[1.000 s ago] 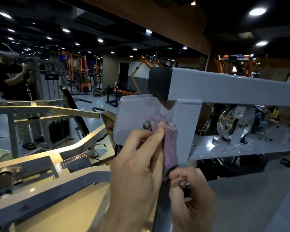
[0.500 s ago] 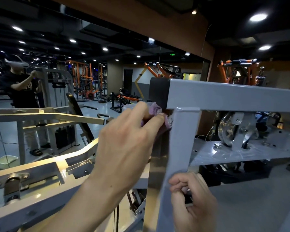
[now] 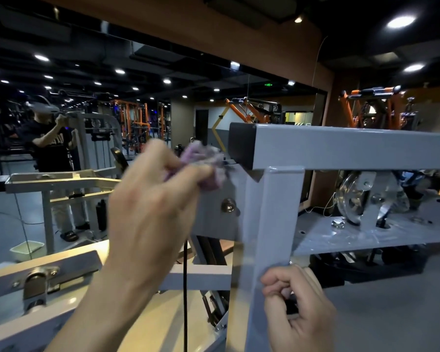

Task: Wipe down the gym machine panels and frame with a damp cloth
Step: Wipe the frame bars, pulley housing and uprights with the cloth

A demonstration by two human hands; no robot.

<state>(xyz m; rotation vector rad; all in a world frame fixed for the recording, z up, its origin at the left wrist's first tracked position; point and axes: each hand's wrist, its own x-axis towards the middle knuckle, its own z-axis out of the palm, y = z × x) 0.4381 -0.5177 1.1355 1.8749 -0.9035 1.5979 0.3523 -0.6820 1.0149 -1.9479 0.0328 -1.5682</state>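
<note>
the left hand [image 3: 153,207] grips a bunched purple cloth [image 3: 203,166], fingers and thumb curled round it, and the cloth sticks out past the fingertips toward two o'clock. the cloth lies against the top edge of the grey side plate [image 3: 219,212] of the gym machine, just at nine o'clock of the black end cap [image 3: 241,146] that closes the horizontal beam [image 3: 353,148]. the hand and cloth are smeared by motion blur, so whether the cloth actually touches the cap cannot be told.

the right hand [image 3: 299,311], down at five o'clock in the frame, is curled round a small dark object [image 3: 290,304] (too hidden by the fingers to name), and its knuckles sit against the right face of the grey upright post [image 3: 272,224].

on the side plate, a round bolt head [image 3: 228,205] sits at four o'clock of the cloth. the post meets the beam at twelve o'clock of the right hand. at three o'clock of the post a chrome pulley [image 3: 351,199] stands on a grey shelf plate [image 3: 366,237] with a nut [image 3: 337,223] beside it. a thin black cable [image 3: 185,288] hangs straight down below the left hand. at nine o'clock of the frame a wall mirror [image 3: 10,174] shows a person in a dark shirt [image 3: 50,146], and a pale green basin [image 3: 27,248] sits on the floor near that person's feet.
</note>
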